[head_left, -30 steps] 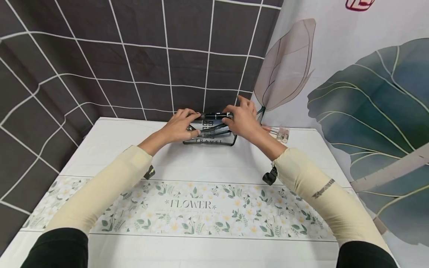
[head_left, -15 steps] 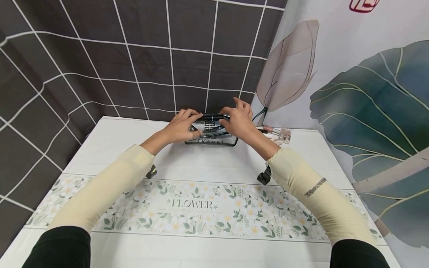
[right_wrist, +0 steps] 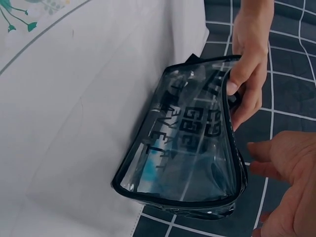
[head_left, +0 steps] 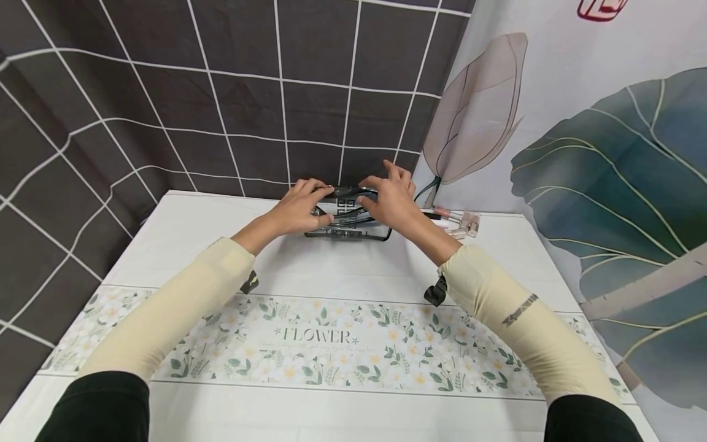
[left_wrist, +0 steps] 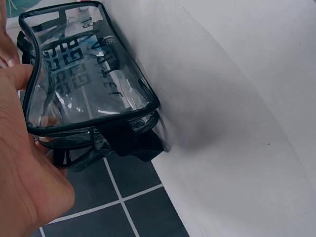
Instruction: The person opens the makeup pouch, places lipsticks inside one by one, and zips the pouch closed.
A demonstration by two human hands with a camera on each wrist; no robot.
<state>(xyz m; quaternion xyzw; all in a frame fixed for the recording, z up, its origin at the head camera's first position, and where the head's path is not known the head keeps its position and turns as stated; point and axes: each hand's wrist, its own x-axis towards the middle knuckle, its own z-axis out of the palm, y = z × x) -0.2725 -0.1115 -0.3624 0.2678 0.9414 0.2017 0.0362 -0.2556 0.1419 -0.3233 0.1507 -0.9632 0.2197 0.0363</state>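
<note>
Pouch (right_wrist: 192, 153), clear w/ blk trim, sits at far edge of table (head_left: 331, 270), btwn both hands. Prob. best to anchor it w/ L grip & work the rim gently; soft plastic likely buckles if tugged. L hand (head_left: 293, 209) grips its L end, thumb nearer the person, forefinger farther. R hand (head_left: 396, 199) is loosely bent, fingers parted just beside the rim, no firm hold visible. Arms (head_left: 171, 307) angle inward.

wrist pics dimmer vs. head; glare on bag (left_wrist: 94, 96)
</note>
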